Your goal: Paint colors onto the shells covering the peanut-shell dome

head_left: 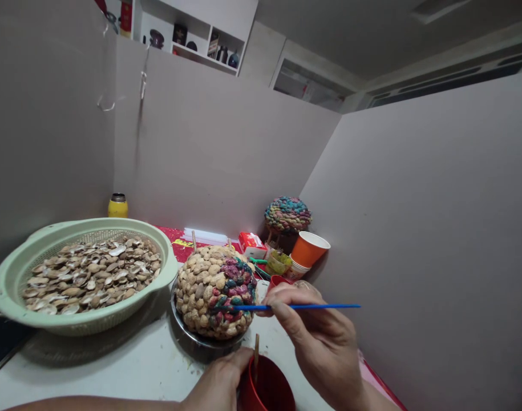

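Note:
A blue-handled paintbrush (pixel 295 307) is pinched in my right hand (pixel 324 337), its dark tip touching a rounded form covered in peanut shells (pixel 203 282). Purple, teal and pink paint covers the right part of that form; the rest is plain tan. It sits in a shallow metal bowl (pixel 187 337). My left hand (pixel 220 377) is wrapped round the side of a red cup (pixel 267 385) at the front edge of view. A thin wooden stick (pixel 256 357) leans inside the cup.
A green colander (pixel 87 328) with loose shells stands on the left. Behind it is a yellow bottle (pixel 117 205). Toward the back right are a painted shell-covered form (pixel 288 214), an orange paper cup (pixel 307 249) and a red-white box (pixel 252 245). Grey panels (pixel 222 154) enclose the table.

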Demonstrator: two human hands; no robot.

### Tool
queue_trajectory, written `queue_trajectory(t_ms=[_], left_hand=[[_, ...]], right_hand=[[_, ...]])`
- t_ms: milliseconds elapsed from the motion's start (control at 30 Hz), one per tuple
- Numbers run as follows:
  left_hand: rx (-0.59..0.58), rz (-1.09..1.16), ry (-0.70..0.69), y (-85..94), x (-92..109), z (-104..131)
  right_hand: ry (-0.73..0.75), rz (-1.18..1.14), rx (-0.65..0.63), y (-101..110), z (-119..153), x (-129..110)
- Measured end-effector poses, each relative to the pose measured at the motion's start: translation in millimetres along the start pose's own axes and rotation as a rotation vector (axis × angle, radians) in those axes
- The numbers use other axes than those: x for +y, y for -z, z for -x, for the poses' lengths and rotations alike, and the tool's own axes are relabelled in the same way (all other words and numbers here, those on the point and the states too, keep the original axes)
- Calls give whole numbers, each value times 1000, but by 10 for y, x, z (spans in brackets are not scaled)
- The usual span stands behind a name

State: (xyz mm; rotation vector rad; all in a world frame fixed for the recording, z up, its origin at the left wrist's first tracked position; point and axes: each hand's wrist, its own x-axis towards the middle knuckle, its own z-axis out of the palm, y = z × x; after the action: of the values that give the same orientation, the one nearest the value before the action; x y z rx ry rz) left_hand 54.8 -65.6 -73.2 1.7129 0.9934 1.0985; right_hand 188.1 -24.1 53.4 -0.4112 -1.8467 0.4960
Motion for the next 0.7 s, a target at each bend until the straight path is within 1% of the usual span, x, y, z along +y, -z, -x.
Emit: queue_trajectory(t_ms=[100,267,467,533,700], left_hand=[[8,-4,-13,-8,-15,2],[-15,66,-40,-9,-15,-13],[-5,27,-28,-9,-38,-10],[-13,23,-31,-17,-69,-7],[-8,-49,-7,-29,-106,4]], right_hand=[[-30,25,-7,-18,-12,48],[-80,96,62,37,-45,133],[-72,85,91,90,-45,109],[-60,62,80,76,-33,79],[-25,12,-15,-8,-12,23]])
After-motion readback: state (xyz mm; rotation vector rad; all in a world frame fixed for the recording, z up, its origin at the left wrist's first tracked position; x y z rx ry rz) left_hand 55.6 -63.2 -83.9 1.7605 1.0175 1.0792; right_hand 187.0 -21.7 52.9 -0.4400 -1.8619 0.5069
